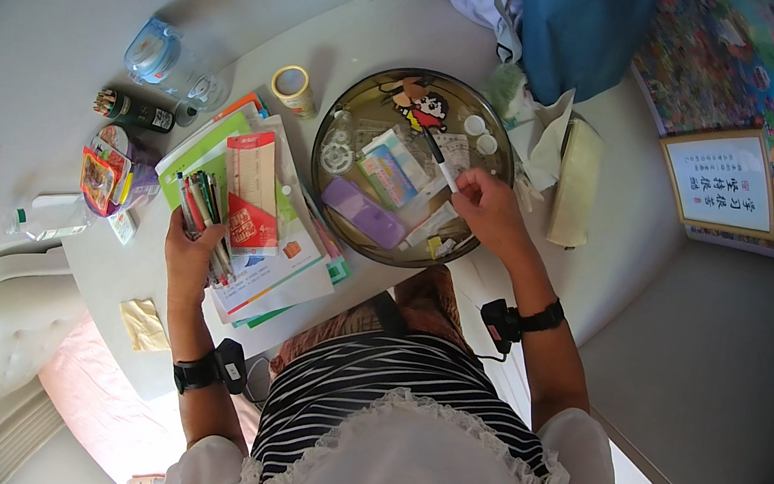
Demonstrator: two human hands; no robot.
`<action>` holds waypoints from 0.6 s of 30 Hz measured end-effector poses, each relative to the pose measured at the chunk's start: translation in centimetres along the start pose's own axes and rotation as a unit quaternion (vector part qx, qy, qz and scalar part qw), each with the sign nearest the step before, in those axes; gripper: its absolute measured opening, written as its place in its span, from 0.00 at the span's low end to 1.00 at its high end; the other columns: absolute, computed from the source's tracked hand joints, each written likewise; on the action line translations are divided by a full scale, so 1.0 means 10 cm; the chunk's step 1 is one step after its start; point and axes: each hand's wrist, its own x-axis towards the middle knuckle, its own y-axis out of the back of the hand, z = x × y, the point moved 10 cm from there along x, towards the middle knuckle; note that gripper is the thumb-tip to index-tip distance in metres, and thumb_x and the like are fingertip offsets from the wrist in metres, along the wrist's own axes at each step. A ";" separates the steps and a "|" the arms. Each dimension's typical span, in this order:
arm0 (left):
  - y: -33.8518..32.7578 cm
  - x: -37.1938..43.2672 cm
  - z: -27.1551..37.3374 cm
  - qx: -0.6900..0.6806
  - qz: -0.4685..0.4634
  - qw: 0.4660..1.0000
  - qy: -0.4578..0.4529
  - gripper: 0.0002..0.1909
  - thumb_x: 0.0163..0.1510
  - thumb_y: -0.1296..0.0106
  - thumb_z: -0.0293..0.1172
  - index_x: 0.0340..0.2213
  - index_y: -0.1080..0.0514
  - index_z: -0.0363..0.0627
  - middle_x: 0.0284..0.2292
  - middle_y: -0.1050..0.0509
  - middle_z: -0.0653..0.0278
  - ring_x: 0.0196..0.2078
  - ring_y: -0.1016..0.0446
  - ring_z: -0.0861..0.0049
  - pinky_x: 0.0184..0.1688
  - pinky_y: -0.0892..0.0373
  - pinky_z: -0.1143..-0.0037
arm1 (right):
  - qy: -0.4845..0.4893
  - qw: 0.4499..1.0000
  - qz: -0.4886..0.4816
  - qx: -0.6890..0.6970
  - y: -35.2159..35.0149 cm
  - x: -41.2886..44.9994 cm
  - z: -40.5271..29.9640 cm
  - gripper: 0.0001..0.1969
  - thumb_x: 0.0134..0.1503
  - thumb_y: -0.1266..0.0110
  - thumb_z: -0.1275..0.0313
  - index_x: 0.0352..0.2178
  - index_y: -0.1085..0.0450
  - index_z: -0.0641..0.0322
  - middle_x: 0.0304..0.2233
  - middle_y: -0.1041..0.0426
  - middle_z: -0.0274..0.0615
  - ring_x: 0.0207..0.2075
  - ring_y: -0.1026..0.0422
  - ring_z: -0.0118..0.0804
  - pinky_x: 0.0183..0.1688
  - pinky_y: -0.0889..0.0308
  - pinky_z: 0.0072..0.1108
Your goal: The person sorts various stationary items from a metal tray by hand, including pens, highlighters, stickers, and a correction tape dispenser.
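My left hand (191, 253) is closed around a bundle of pens (203, 205), above a pile of papers and booklets (283, 275). A flat red-and-cream packet (251, 190) lies on that pile beside the bundle. Between the fingertips of my right hand (487, 208) is a white pen with a black end (440, 158), held over a round dark-rimmed tray (315, 181). Inside the tray are a purple case (363, 213), a blue-and-green packet (392, 171), clear rulers (455, 148), a cartoon figure (429, 110) and two small white round pieces (481, 134).
Along the wall stand a large clear bottle (175, 68), a holder of pencils (138, 111), a tub of packets (113, 172) and a small cup (295, 90). A pale pouch (576, 184), tissue (543, 141) and a blue bag (580, 29) are right of the tray. A yellowish cloth (144, 325) lies front left.
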 end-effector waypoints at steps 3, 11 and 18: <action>-0.14 -0.07 -0.03 -0.171 -0.055 0.982 0.053 0.22 0.41 0.52 0.32 0.39 0.35 0.33 0.31 0.29 0.58 0.28 0.29 0.75 0.33 0.32 0.78 | 0.012 0.997 -0.034 0.062 -0.11 -0.04 -0.19 0.08 0.48 0.46 0.72 0.30 0.34 0.65 0.21 0.32 0.32 0.22 0.35 0.24 0.29 0.37 0.18; -0.66 -0.15 -0.10 -0.486 -0.186 0.849 0.093 0.29 0.40 0.52 0.38 0.44 0.37 0.32 0.35 0.29 0.49 0.33 0.27 0.65 0.34 0.29 0.70 | -0.010 0.973 -0.160 0.168 -0.67 -0.18 -0.54 0.09 0.52 0.51 0.73 0.35 0.36 0.66 0.25 0.27 0.42 0.26 0.28 0.29 0.29 0.34 0.21; -0.88 -0.23 0.06 -0.591 -0.239 0.767 0.075 0.33 0.45 0.48 0.49 0.47 0.39 0.41 0.38 0.32 0.52 0.39 0.31 0.64 0.37 0.29 0.64 | 0.170 0.964 -0.184 0.088 -0.85 -0.42 -1.39 0.08 0.52 0.52 0.74 0.34 0.35 0.64 0.22 0.29 0.42 0.23 0.29 0.33 0.28 0.35 0.21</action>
